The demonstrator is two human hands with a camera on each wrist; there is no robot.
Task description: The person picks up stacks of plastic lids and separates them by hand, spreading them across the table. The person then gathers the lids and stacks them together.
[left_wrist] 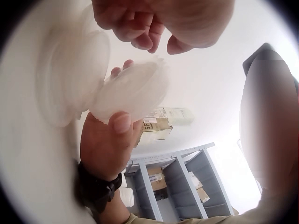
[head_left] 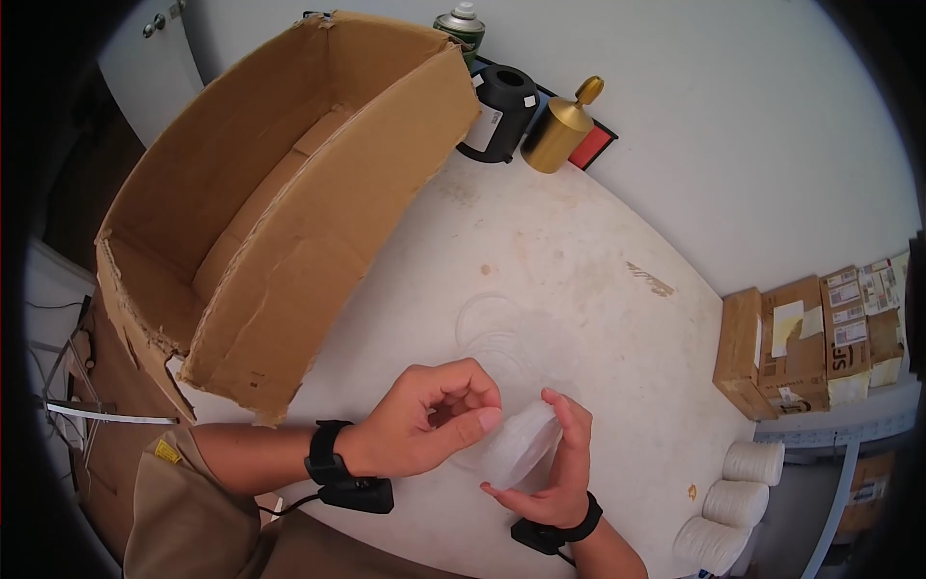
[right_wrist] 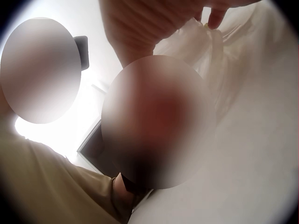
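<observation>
My right hand (head_left: 567, 468) grips a thin, milky translucent plastic piece (head_left: 526, 449) with a rounded outline, thumb at the near edge and fingers at the far edge. Folds show in this plastic (right_wrist: 219, 51) in the right wrist view. Close to its left side is my left hand (head_left: 420, 420), fingers loosely curled. A gap shows between the left thumb and fingers in the left wrist view, with nothing visible in it. Beyond the hands, more translucent round plastic (left_wrist: 70, 79) lies on the white table (head_left: 617, 357), faint against the surface.
A large open cardboard box (head_left: 318, 222) stands at left. At the back are a spray can (head_left: 461, 29), a black cylindrical holder (head_left: 502, 111) and a gold canister (head_left: 558, 135). White twine spools (head_left: 735, 504) stand at the right edge, below stacked cartons (head_left: 796, 338).
</observation>
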